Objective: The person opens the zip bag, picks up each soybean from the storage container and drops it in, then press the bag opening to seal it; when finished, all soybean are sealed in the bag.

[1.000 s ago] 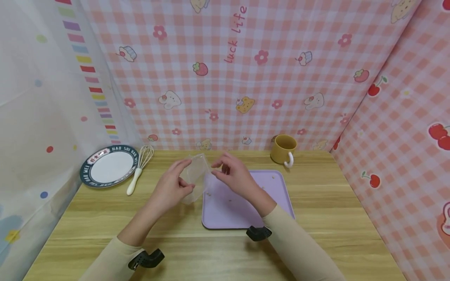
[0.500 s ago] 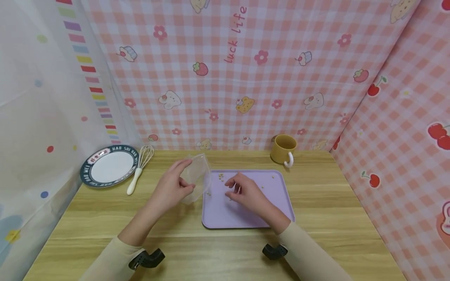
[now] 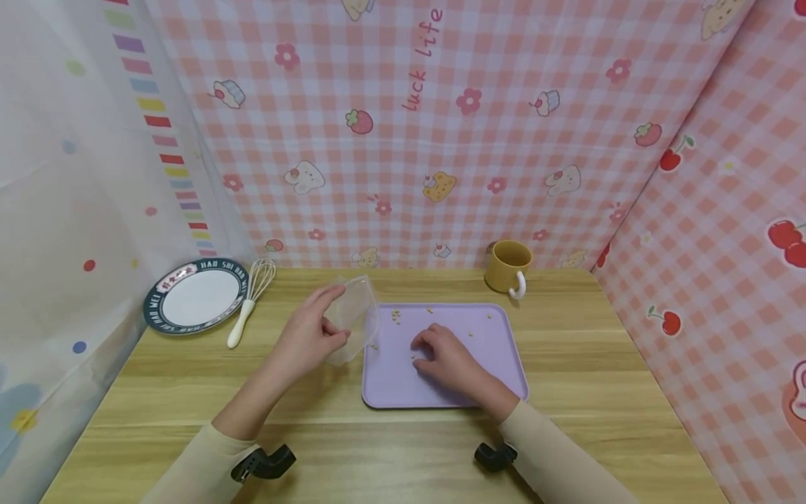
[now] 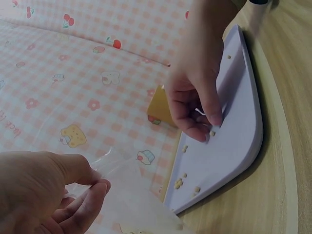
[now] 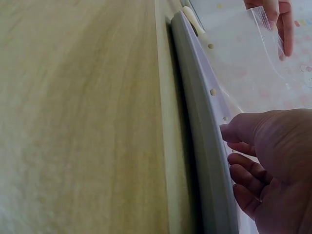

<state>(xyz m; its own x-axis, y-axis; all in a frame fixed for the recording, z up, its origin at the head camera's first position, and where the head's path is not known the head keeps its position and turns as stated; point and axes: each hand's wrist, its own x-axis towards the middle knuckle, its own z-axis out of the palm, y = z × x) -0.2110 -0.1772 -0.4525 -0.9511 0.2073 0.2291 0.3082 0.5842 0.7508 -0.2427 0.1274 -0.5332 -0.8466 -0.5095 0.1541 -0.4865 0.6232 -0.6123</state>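
Note:
My left hand pinches a clear plastic bag over the left edge of a lilac tray. Thumb and fingertips grip the bag's upper edge in the left wrist view. My right hand is low over the middle of the tray, fingers loosely bent. A gap shows between its thumb and forefinger in the right wrist view, and one small yellow piece lies right by their tips. Several more small yellow pieces are scattered on the tray, a cluster of them near its back left. Whether the bag contains any is unclear.
A mustard mug with a white handle stands behind the tray at the right. At the left, a white plate with a dark green rim lies beside a whisk on the wooden table. Patterned cloth walls enclose the table.
My right hand has moved from the bag's mouth to the right and down over the tray, revealing yellow pieces at the tray's back. My left hand and the bag have hardly moved.

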